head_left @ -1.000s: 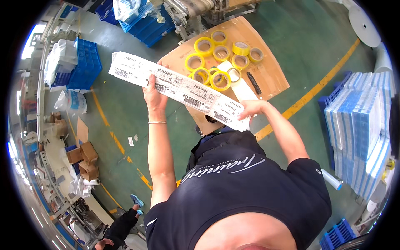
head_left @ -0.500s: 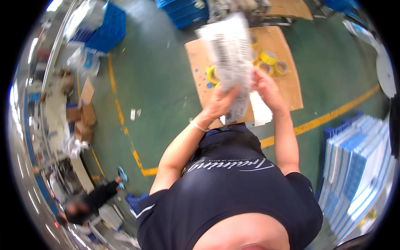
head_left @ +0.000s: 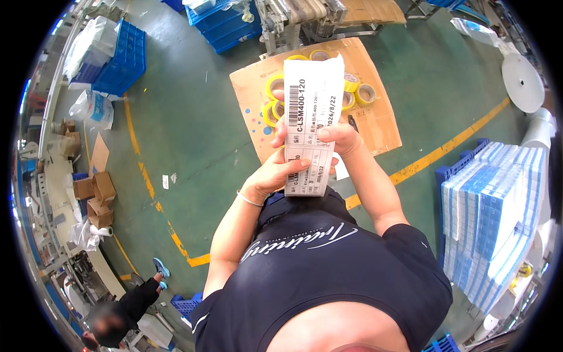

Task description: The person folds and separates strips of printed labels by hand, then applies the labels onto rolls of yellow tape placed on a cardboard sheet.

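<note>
A long strip of white barcode labels [head_left: 302, 117] lies across both hands, printed side up, above a cardboard sheet [head_left: 378, 126]. My left hand [head_left: 268, 177] grips its lower left part, the thumb on top and some fingers hidden underneath. On the right edge my right hand [head_left: 346, 141] is closed, its thumb pressing the printed face. Several rolls of yellow tape [head_left: 350, 83] stand on the cardboard around the strip, some partly covered by it. A small black object [head_left: 352, 122] lies beside my right hand. Behind that hand a piece of white paper [head_left: 341, 170] shows.
Blue-and-white packages [head_left: 489, 205] are stacked at the right. Blue crates [head_left: 126, 61] stand at the far left and back [head_left: 220, 26]. Metal machinery [head_left: 293, 17] stands beyond the cardboard. Small cardboard boxes [head_left: 102, 188] sit at left, and another person [head_left: 138, 302] is at lower left.
The label strip has come down closer to my body and now lies flatter and sharper in view. My right hand has moved from beside the strip onto its right edge.
</note>
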{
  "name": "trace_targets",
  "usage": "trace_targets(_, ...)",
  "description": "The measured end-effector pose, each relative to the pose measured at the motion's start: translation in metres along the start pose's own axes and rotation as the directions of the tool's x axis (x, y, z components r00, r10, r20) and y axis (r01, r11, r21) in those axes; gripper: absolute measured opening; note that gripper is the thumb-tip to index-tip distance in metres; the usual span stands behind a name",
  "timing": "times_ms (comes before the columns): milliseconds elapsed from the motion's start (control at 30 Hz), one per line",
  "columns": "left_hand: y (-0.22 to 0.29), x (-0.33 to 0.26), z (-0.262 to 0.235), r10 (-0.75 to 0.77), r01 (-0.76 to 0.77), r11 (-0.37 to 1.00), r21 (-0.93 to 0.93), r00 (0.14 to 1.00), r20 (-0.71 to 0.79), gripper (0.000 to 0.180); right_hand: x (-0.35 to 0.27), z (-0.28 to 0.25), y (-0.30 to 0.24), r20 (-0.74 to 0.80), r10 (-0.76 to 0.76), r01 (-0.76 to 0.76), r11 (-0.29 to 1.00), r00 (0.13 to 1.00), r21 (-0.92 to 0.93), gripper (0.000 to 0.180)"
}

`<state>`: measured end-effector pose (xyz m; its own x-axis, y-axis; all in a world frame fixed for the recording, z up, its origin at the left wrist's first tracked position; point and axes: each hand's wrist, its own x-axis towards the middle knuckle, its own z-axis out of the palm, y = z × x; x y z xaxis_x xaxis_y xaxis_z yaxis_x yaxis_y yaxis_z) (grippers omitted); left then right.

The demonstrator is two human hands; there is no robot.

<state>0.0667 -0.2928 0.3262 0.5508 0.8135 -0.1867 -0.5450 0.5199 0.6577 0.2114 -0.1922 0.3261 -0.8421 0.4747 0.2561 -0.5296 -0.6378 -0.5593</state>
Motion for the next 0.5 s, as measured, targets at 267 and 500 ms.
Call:
trace_targets(267,-0.02,0.001,-0.014,-0.111,0.109,0.991,0.082,0.994,0.022,0.042,-0.009,0.027,0.008,-0.343,-0.075,0.003,0.979,0.936,-0.206,0.096)
trace_targets(500,-0.04,-0.008,-0.007,0.077,-0.06,0.991,0.122,0.987,-0.141,0.047,-0.022,0.042,0.007,-0.359,-0.087,-0.103,0.872,0.929,-0.479,0.079)
